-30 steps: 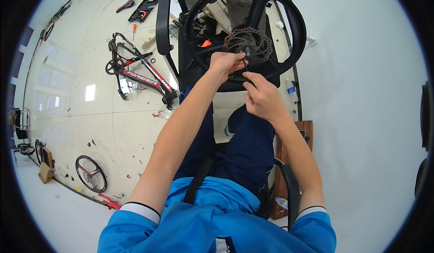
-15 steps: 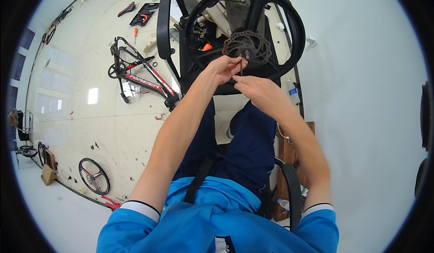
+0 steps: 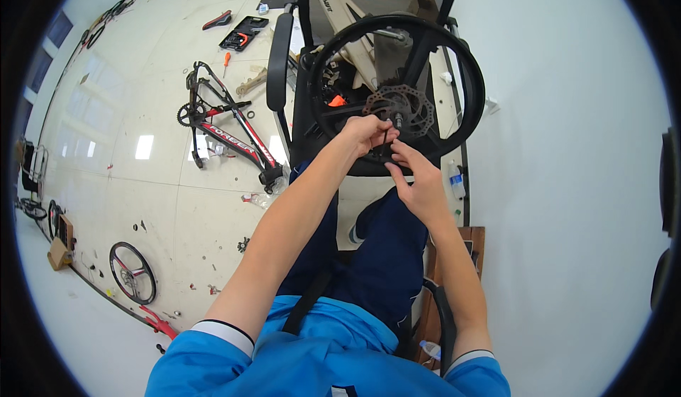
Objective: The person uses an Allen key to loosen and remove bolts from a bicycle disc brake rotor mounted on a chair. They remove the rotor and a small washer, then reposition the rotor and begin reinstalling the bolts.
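A black spoked bike wheel (image 3: pixel 474 78) lies across the seat of a black office chair (image 3: pixel 277 70), its silver brake disc (image 3: pixel 376 100) facing up. My left hand (image 3: pixel 365 133) pinches a thin dark hex key (image 3: pixel 386 136) upright at the near edge of the disc, beside the axle (image 3: pixel 399 121). Fingertips hide the key's upper end. My right hand (image 3: pixel 420 180) is just right of the key's lower part, thumb and fingers apart, holding nothing; whether a fingertip touches the key I cannot tell.
A cream frame part (image 3: pixel 347 31) leans behind the wheel. On the floor at left are a black-and-red bike frame (image 3: pixel 237 138), an orange screwdriver (image 3: pixel 226 62), an open tool case (image 3: pixel 245 34), a saddle (image 3: pixel 217 20) and another wheel (image 3: pixel 133 273). A bottle (image 3: pixel 456 180) stands by the right wall.
My right hand has opened, its thumb and fingers spreading off the hex key. The left hand still pinches it. The view has shifted, so wheel and chair appear lower in the picture.
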Demonstrator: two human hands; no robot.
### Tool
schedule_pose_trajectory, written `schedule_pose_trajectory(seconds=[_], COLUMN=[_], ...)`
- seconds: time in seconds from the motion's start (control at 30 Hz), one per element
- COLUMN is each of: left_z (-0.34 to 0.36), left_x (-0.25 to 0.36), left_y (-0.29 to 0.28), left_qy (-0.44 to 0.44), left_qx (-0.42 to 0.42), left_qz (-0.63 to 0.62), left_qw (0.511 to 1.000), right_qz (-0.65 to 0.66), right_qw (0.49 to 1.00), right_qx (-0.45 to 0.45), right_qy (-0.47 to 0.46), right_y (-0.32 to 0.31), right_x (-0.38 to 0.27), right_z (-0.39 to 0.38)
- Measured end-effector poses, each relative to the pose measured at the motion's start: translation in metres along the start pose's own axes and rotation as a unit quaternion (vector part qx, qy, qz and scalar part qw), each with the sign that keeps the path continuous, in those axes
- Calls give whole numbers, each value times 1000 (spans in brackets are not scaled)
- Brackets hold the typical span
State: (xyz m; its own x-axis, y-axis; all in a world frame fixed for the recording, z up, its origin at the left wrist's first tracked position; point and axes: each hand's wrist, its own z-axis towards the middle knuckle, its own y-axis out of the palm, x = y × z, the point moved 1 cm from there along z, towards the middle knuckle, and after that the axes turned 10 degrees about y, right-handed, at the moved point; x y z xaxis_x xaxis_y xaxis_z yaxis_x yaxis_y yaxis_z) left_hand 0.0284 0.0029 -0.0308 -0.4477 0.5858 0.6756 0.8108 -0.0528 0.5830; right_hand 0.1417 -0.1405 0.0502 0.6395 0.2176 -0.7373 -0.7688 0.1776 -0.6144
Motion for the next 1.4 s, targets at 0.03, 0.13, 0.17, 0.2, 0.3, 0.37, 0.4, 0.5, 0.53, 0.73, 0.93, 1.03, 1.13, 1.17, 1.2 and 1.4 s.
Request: schedule_pose_trajectory(seconds=[0.03, 0.13, 0.17, 0.2, 0.3, 0.37, 0.4, 0.5, 0.53, 0.73, 0.93, 1.03, 1.13, 1.17, 1.2, 1.4], left_z=[-1, 1, 3, 3, -3, -2, 6, -21, -16, 16, 26, 27, 28, 28, 26, 23], left_x=[-1, -3, -6, -6, -14, -14, -19, 8, 12, 25, 7, 5, 7, 6, 5, 0], left_y=[2, 1, 3, 5, 6, 5, -5, -12, -22, -30, -34, -34, -33, -33, -33, -29], left_qy=[2, -2, -2, -2, -16, -14, 15, 142, 211, 278, 205, 206, 215, 213, 211, 249], left_qx=[14, 7, 11, 18, 32, 26, 3, 85, 114, -124, -131, -165, -178, -174, -170, -158], left_qz=[3, -9, -40, -72, -105, -83, -60, 209, 322, 281, 155, 124, 148, 155, 161, 175], left_qw=[1000, 1000, 999, 997, 994, 996, 998, 964, 916, 910, 957, 957, 949, 949, 949, 939], right_qz=[13, 41, 43, 47, 3, -84, -75, -67, -54, -9, -5, -3, 2, 4, 6, -3], right_qw=[1000, 999, 998, 997, 995, 984, 983, 988, 989, 992, 991, 991, 991, 992, 992, 996], right_qx=[-1, 16, 37, 55, 93, 111, 109, 103, 106, 113, 122, 120, 119, 118, 117, 66], right_qy=[10, 27, 26, 24, -24, -115, -127, -90, -84, -56, -59, -54, -54, -52, -49, -59], right_y=[4, 19, 23, 28, 34, 38, 41, 35, 35, 34, 36, 40, 42, 43, 42, 41], right_x=[1, -2, -1, 1, -5, 3, 0, 6, 6, 3, 5, 4, 2, 2, 1, 1], right_z=[-5, -12, -11, -7, -3, 0, 2, -2, -3, -1, -4, -3, 0, 1, 1, 5])
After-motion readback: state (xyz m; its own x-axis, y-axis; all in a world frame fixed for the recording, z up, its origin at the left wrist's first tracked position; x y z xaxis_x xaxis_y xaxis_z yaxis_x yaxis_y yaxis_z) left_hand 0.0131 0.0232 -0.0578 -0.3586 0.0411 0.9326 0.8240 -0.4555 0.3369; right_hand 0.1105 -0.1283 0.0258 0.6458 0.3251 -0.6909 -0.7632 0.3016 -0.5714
